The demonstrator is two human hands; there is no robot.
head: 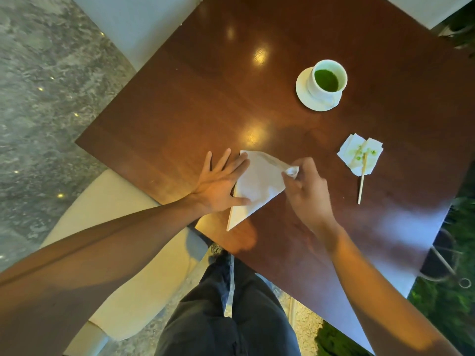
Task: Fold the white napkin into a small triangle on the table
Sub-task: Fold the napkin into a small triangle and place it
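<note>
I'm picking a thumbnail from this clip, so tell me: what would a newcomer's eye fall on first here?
First, the white napkin near the table's front edge, already a triangle, with the left hand pressed flat on its left side and the right hand pinching its right corner. Next, the white cup of bright green drink on its saucer, farther back to the right. Nearer right lies a green-stained paper with a wooden stick across it.

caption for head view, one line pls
Left hand pins napkin on table; right hand lifts its corner.
</note>
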